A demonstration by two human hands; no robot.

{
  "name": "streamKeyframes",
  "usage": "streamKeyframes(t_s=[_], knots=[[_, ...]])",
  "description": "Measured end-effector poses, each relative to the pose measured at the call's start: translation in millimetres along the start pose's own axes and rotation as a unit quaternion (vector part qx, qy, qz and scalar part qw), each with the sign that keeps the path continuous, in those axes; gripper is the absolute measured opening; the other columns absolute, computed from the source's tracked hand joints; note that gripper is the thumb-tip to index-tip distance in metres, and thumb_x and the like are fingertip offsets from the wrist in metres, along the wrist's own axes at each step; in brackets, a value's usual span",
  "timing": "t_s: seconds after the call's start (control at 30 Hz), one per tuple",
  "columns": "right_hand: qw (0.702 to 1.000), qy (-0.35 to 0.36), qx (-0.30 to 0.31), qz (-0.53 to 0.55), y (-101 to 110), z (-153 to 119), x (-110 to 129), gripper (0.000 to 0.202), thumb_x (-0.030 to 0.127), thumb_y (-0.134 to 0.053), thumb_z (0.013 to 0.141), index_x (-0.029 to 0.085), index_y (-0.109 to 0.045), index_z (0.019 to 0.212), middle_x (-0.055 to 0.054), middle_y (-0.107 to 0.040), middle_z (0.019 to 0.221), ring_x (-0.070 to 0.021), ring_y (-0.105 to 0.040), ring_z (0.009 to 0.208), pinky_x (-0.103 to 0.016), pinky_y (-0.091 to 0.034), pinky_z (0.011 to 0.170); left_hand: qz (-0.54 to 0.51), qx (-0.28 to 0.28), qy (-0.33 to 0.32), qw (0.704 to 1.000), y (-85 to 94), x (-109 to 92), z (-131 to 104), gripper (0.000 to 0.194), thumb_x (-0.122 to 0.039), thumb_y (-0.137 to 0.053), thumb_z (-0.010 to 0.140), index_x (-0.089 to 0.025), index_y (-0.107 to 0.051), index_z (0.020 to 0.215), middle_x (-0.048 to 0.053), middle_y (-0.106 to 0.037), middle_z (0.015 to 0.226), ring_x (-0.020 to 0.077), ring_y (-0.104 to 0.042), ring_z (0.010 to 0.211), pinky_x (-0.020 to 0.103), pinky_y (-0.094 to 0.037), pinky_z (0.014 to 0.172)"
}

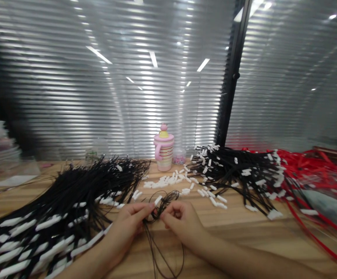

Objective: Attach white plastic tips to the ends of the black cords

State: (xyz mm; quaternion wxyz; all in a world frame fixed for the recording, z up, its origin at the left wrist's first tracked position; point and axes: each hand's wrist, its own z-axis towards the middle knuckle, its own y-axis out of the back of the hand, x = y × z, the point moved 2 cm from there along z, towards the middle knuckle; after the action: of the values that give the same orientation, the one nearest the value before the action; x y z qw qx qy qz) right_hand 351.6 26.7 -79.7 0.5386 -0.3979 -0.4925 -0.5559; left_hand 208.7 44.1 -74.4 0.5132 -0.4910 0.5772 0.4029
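Observation:
Between my two hands is a tangle of thin black cord (167, 201), with loose loops hanging down over the table's front. My left hand (133, 219) is closed in a pinch on the cord, and a small white piece (158, 200) shows by its fingertips. Across from it, my right hand (182, 221) also pinches the cord, fingers curled. Just beyond the hands lie many loose white pieces (171, 179). To the left spreads a big heap of black cords (83, 186) with white pieces on their ends.
A pink lidded mug (164, 153) stands at the back beside a small clear jar (179, 158). Another black cord heap (235, 166) lies at right, near red ribbons (310, 170) and a pale plastic bag (331, 209). Blinds behind glass (127, 77) close off the back.

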Motion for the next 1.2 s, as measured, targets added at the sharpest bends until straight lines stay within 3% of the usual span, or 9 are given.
streamKeyframes(t_s=[0.2, 0.47, 0.7, 0.93, 1.2], knots=[[0.999, 0.026, 0.021, -0.037, -3.1, 1.3, -2.0, 0.008, 0.013, -0.047, 0.064, 0.013, -0.052, 0.057, 0.002, -0.047, 0.053, -0.0077, -0.040, 0.050, -0.018, -0.030, 0.046, 0.024, -0.009, 0.005, 1.000, 1.4, 0.0, -0.1, 0.033, -0.044, -0.067, 0.061, -0.013, -0.068, 0.072, 0.002, -0.059, 0.063, 0.0056, -0.040, 0.049, 0.016, -0.024, 0.043], [0.998, 0.021, 0.044, -0.051, 0.7, -4.4, -0.7, 0.011, 0.012, -0.043, 0.062, 0.014, -0.048, 0.053, 0.003, -0.043, 0.049, -0.0074, -0.038, 0.048, -0.018, -0.027, 0.044, 0.023, -0.033, 0.023, 0.999, 3.3, -0.7, 0.8, 0.038, -0.045, -0.071, 0.055, -0.014, -0.070, 0.078, 0.005, -0.061, 0.064, 0.0132, -0.052, 0.060, 0.019, -0.035, 0.050], [0.998, 0.040, 0.041, -0.039, 1.5, -4.7, 3.0, 0.012, 0.011, -0.042, 0.065, 0.014, -0.047, 0.055, 0.003, -0.042, 0.050, -0.0071, -0.037, 0.049, -0.017, -0.027, 0.045, 0.037, -0.035, 0.019, 0.999, 3.7, -1.5, -0.2, 0.040, -0.047, -0.071, 0.054, -0.014, -0.070, 0.075, 0.005, -0.064, 0.069, 0.0084, -0.044, 0.051, 0.018, -0.026, 0.044], [0.996, 0.054, 0.024, -0.069, 1.3, -6.0, 0.3, 0.011, 0.011, -0.043, 0.066, 0.014, -0.050, 0.057, 0.003, -0.044, 0.051, -0.0069, -0.039, 0.049, -0.017, -0.028, 0.045, 0.038, -0.019, 0.013, 0.999, 3.9, 2.4, 3.0, 0.035, -0.046, -0.070, 0.055, -0.013, -0.067, 0.067, 0.001, -0.058, 0.058, 0.0016, -0.026, 0.040, 0.017, -0.015, 0.040], [0.993, 0.056, 0.016, -0.107, 0.7, -5.6, -0.5, 0.011, 0.012, -0.045, 0.066, 0.014, -0.051, 0.057, 0.003, -0.047, 0.052, -0.0066, -0.040, 0.049, -0.017, -0.028, 0.045, 0.052, -0.014, 0.001, 0.999, 3.9, 2.2, 2.3, 0.037, -0.047, -0.069, 0.056, -0.013, -0.069, 0.072, 0.002, -0.060, 0.062, 0.0039, -0.032, 0.044, 0.017, -0.019, 0.042]])
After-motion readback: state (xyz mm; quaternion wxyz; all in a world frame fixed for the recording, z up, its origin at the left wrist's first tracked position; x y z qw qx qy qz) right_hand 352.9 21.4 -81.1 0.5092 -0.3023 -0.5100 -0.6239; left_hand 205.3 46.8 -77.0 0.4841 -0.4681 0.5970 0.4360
